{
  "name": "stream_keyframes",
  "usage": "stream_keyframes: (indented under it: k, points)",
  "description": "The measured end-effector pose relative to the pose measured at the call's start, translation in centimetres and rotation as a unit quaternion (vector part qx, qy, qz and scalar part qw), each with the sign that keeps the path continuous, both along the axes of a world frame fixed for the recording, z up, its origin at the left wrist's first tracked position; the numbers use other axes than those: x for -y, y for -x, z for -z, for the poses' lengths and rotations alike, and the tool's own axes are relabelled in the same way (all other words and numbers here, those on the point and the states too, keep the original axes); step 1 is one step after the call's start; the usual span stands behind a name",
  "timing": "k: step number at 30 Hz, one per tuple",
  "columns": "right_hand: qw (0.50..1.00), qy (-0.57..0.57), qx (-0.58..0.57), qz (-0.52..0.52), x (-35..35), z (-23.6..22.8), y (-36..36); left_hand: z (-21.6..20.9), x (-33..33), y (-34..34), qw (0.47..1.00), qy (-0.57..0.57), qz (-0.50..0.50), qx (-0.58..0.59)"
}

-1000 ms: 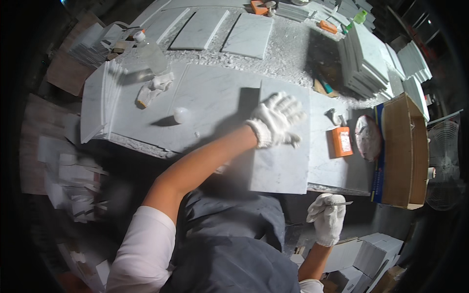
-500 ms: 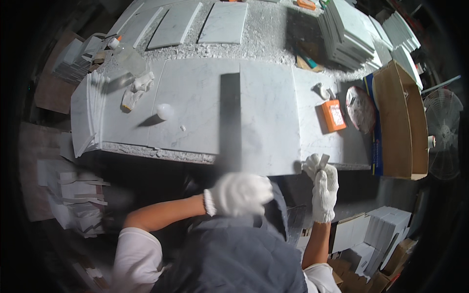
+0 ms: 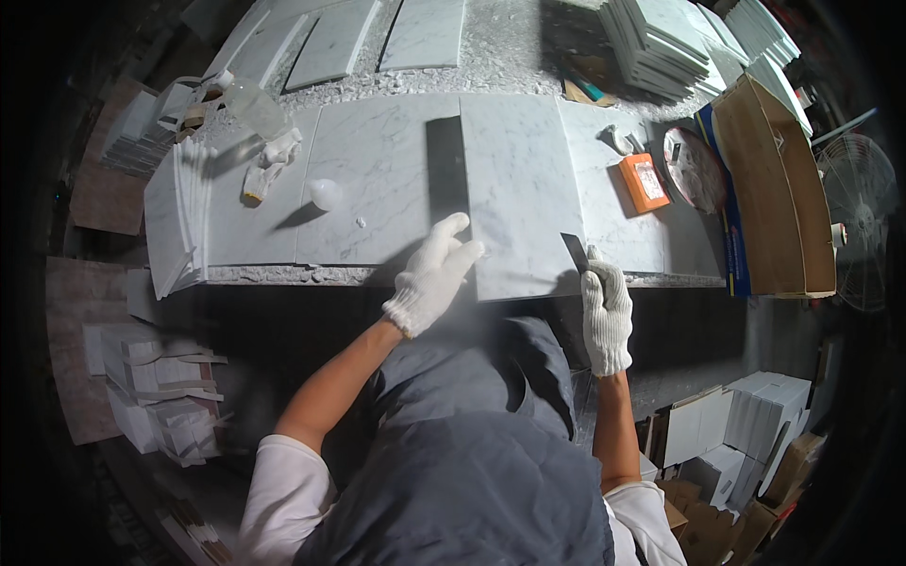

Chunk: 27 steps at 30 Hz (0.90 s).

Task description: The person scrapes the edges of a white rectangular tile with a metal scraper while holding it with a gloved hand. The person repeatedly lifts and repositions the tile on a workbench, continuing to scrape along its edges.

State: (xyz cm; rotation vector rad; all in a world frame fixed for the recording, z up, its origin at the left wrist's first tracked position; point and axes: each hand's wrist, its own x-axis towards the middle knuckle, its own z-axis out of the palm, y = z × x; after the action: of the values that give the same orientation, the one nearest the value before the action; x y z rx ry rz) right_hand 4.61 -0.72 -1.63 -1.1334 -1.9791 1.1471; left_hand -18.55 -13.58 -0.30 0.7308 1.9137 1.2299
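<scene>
Before me, a white, grey-veined marble tile [image 3: 522, 189] lies on top of other tiles at the worktop's front edge. My left hand [image 3: 431, 274], in a white knit glove, is at its left side with fingers apart; one fingertip meets the tile's edge. By the tile's front right corner, my right hand [image 3: 607, 316], gloved alike, is closed around a thin, flat, dark grey blade [image 3: 574, 253]. The blade tilts up and left over the tile, and its lower end is hidden in the glove. A pale haze hangs below my left hand.
Beyond lie more marble tiles [image 3: 422, 33] and a tile stack [image 3: 661, 47]. A clear bottle [image 3: 255, 108], a crumpled glove [image 3: 274, 165] and a small white bulb-like object [image 3: 326, 195] are left. An orange box [image 3: 644, 184], a round dish [image 3: 692, 170] and a cardboard box [image 3: 769, 189] stand right.
My left hand has moved up from in front of my body to the tile's left edge, its fingers now spread. My right hand still holds the blade, which now points up and left.
</scene>
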Motion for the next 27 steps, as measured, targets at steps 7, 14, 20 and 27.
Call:
stream_keyframes:
  k: [7, 14, 20, 27]
  points:
    - [1.000, -0.025, -0.014, 0.006, 0.7, 0.7, 0.4, 0.1, -2.5, 1.1, 0.989, 0.111, 0.008, -0.098]
    - [0.974, -0.211, -0.060, -0.054, 2.6, -0.4, 1.9, 0.3, -3.0, 2.4, 0.987, 0.163, -0.005, 0.006]
    - [0.975, -0.204, -0.080, -0.024, 2.7, -0.3, 2.3, 1.4, -3.2, 1.7, 0.989, 0.117, -0.091, -0.013]
    - [0.975, -0.216, -0.043, -0.011, 2.8, 0.3, 2.3, 1.5, -3.2, 1.8, 0.992, 0.099, -0.079, -0.017]
